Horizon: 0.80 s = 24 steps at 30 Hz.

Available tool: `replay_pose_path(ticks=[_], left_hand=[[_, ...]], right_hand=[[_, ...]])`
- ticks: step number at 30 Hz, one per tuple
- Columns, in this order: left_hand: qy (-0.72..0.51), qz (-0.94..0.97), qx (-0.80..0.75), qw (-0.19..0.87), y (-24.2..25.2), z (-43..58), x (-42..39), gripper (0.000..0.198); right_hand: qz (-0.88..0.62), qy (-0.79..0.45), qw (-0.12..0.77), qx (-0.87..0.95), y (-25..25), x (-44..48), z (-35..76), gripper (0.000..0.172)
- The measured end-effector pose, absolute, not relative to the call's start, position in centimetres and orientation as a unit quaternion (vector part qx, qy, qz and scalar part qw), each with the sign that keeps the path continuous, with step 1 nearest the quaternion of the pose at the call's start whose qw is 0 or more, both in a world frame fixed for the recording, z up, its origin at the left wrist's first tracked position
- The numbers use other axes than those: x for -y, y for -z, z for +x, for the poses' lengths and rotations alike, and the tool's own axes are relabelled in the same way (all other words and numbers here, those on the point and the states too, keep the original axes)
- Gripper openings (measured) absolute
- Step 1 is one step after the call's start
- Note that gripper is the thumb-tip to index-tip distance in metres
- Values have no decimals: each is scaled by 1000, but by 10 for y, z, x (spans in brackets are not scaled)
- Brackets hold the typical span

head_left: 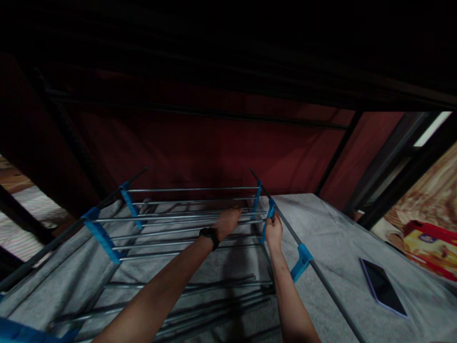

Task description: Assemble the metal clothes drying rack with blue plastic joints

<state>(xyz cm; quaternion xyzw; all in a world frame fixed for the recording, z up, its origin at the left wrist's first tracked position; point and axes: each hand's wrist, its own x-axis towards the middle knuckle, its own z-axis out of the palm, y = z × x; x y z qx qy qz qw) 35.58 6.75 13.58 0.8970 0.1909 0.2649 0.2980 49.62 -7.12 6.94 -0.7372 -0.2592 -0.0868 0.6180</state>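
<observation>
Rack (102, 237) assembly is going on atop the grey sheet (339, 238): left hand (228, 221) is curling its fingers over a rod (178, 214), right hand (274, 233) is pinching a blue clip (271, 207), which probably needs pressing home squarely.

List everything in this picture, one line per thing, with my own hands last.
blanket: one, grey, spread under everything
rack: one, grey metal rods, middle, on the blanket
blue connectors: at least five, blue, on the rack's side rails
phone: one, black, on the blanket, right
box: one, red and yellow, far right
fabric wall: one, dark red, behind the rack
watch: one, black, left wrist
left hand: one, on the rack's rods, grip unclear
right hand: one, grip shut on a blue connector
</observation>
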Motion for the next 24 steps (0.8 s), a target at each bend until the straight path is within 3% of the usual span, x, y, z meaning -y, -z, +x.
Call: replay_pose_path(ticks=[5,9,24], left_hand=[[-226,936,-134,235,-154,350,-59,22],[-230,934,-143,232,-158,345,-53,20],[-147,975,-148,71,-171,340,-53,28]], right_hand=[[-741,81,611,266,-69,72,500,53],[-738,77,616,264,-73,71,500,51],[-720,65,641,256,-69,69,507,56]])
